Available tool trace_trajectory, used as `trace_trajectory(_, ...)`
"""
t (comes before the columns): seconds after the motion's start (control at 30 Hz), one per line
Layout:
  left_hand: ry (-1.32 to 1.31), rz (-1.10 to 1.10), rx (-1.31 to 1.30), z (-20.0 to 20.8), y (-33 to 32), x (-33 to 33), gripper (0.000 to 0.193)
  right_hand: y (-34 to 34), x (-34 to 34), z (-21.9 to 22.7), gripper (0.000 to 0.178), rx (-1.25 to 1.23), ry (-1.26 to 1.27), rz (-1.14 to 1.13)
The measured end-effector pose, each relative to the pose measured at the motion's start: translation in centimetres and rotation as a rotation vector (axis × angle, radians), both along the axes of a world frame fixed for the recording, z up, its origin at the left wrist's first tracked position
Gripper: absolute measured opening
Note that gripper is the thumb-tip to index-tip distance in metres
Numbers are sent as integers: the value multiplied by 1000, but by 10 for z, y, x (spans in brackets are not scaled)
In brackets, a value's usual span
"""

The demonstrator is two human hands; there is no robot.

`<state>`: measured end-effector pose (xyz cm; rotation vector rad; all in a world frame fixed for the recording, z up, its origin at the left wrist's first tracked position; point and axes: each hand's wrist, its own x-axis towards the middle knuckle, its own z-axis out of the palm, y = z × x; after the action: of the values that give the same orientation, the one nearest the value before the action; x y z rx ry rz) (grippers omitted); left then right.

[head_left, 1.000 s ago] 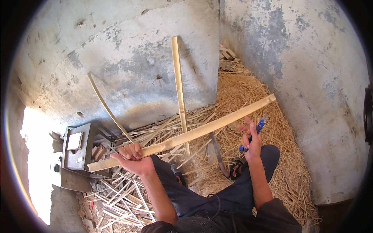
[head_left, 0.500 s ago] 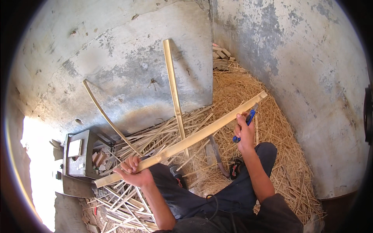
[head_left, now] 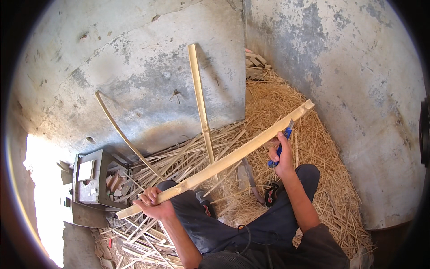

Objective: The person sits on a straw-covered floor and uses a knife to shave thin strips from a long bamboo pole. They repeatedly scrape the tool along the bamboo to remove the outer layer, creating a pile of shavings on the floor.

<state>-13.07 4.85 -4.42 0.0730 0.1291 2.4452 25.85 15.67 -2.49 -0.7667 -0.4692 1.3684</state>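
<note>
A long split bamboo strip point(head_left: 233, 157) slants across in front of me, low at the left and high at the right. My left hand point(head_left: 156, 204) is closed around it near its lower end. In my right hand point(head_left: 283, 157) is a blue utility knife point(head_left: 287, 136), its blade up close to the strip's upper part; I cannot tell if it touches. The fingertips of that hand lie by the strip's near edge. Another bamboo strip point(head_left: 200, 96) leans upright on the wall, and a thinner bent strip point(head_left: 120, 131) leans farther left.
Loose bamboo slivers point(head_left: 148, 237) lie piled at the left, and straw-like shavings point(head_left: 273, 101) cover the floor at the right. A curved tool point(head_left: 253, 181) rests between my feet. A grey box-like cabinet point(head_left: 92, 179) with rubble stands at the left. Worn walls point(head_left: 340, 89) enclose the corner.
The bamboo strip has shifted a little up and to the right, with my left hand moving along with it. The knife in my right hand has moved slightly, its blade now nearer the strip.
</note>
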Motion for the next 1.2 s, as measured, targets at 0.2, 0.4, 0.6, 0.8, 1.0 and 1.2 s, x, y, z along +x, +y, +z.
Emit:
trace_trajectory(0.2, 84, -186, -298, 15, -9, 19, 63, 8, 13, -1, 19, -36, -294, -15)
trace_trajectory(0.4, 1071, -957, -609, -21, -78, -23, 98, 25, 35, 10, 16, 31, -189, -16)
trace_trajectory(0.6, 1413, -1717, -360, 20, -107, -4, 64, 45, 38, 24, 14, 55, -114, -27)
trace_trajectory(0.8, 1776, -756, -335, 59, -102, 27, 62, 65, 37, 18, 14, 2, -128, 33)
trace_trajectory(1.0, 2276, -264, -904, 56, -71, 33, 40, 66, 32, 25, 16, 42, -165, 95)
trace_trajectory(1.2, 1931, -904, -867, 27, -75, 17, 29, 75, 38, 40, 28, 66, -277, 161)
